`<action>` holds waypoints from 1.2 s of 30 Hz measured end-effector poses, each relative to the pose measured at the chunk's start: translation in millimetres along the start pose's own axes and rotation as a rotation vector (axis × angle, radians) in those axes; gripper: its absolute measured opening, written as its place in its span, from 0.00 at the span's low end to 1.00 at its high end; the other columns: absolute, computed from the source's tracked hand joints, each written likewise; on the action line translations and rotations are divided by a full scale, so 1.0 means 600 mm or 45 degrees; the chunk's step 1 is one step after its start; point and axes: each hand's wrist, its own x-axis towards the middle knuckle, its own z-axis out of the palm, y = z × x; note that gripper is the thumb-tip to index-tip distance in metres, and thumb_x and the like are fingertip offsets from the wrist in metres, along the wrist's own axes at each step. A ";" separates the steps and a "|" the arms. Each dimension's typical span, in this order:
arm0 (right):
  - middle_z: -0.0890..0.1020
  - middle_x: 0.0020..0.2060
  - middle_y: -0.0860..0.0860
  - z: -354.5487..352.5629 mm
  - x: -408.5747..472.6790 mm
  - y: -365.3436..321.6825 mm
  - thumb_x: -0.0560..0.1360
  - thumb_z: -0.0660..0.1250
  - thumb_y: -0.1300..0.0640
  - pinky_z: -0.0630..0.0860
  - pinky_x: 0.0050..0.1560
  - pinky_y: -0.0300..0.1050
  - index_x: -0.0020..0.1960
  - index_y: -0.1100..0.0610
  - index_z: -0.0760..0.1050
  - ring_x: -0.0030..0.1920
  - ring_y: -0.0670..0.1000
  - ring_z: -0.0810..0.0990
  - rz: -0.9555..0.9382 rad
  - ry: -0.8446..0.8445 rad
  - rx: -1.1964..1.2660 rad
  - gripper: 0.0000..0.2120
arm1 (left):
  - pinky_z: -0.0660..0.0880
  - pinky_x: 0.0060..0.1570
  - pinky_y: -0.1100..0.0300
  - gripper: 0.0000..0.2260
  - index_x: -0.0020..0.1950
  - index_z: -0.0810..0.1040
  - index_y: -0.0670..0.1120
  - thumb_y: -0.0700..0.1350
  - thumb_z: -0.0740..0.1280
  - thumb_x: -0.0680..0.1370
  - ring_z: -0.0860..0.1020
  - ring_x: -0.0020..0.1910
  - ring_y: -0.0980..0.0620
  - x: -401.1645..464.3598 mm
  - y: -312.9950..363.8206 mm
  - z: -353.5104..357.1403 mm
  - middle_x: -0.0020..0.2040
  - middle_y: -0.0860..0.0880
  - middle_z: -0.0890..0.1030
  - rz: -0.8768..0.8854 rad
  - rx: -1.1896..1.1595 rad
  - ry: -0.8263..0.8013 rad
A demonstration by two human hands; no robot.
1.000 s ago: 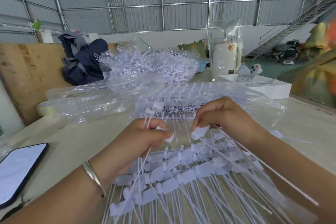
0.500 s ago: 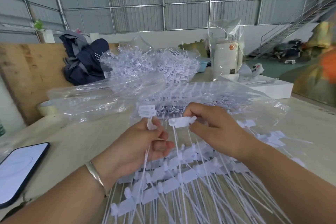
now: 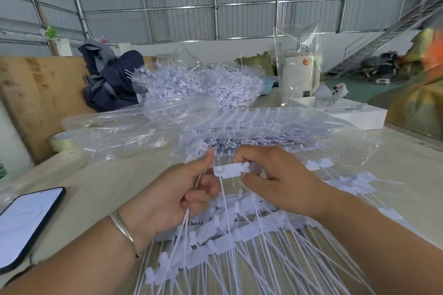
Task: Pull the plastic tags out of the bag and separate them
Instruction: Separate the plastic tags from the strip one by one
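Plastic tags: white, flat-headed with long thin tails, spread in overlapping rows (image 3: pixel 235 235) on the table in front of the person, heads toward the bag, tails running to the near edge.
Bag: clear plastic bag (image 3: pixel 263 127) lying on its side just beyond both hands, its mouth facing the person, more tags visible inside.
Left hand: the left hand (image 3: pixel 177 196) is closed around several thin white tails, thumb raised toward the bag's mouth; the tails trail down out of the fist.
Right hand: the right hand (image 3: pixel 273 179) pinches one tag head (image 3: pixel 231 171) between thumb and fingers, held level just above the rows, its tail hanging straight down.
Between the hands: the pinched head nearly meets the left thumb; contact cannot be told.
Wrist: a thin metal bangle (image 3: pixel 122 230) circles the left wrist.
Table: pale worktop (image 3: pixel 96 179), bare at left of the hands.
Phone: dark-edged phone (image 3: pixel 26 220) with a lit white screen, lying flat at the left edge, well apart from the tags.
Far pile: a loose heap of tags (image 3: pixel 203 84) behind the bag, partly under clear film.
Tape: a roll of tape (image 3: pixel 61 142) near the left end of the bag.
Background: dark blue clothing (image 3: pixel 112 81) against a wooden board, a white box (image 3: pixel 354 117) at right, corrugated metal walls.
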 end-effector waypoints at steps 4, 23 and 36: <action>0.74 0.30 0.49 0.001 -0.003 0.000 0.73 0.64 0.60 0.62 0.29 0.43 0.42 0.53 0.70 0.27 0.44 0.68 0.028 -0.021 -0.025 0.04 | 0.53 0.14 0.70 0.04 0.29 0.81 0.44 0.43 0.74 0.63 0.59 0.17 0.61 -0.003 0.006 -0.004 0.28 0.50 0.72 0.021 -0.050 -0.043; 0.76 0.34 0.41 -0.001 -0.001 0.001 0.72 0.68 0.61 0.69 0.38 0.37 0.54 0.51 0.82 0.33 0.45 0.75 -0.076 0.040 -0.043 0.12 | 0.56 0.18 0.68 0.23 0.50 0.85 0.45 0.54 0.78 0.60 0.58 0.23 0.58 -0.005 -0.001 -0.001 0.27 0.55 0.63 0.225 0.318 0.013; 0.63 0.19 0.44 -0.019 0.001 0.012 0.75 0.67 0.47 0.59 0.28 0.33 0.37 0.55 0.74 0.23 0.45 0.66 0.026 0.199 0.041 0.13 | 0.53 0.16 0.70 0.04 0.36 0.78 0.49 0.43 0.72 0.69 0.58 0.19 0.61 -0.011 0.000 -0.001 0.27 0.55 0.71 0.241 0.121 -0.076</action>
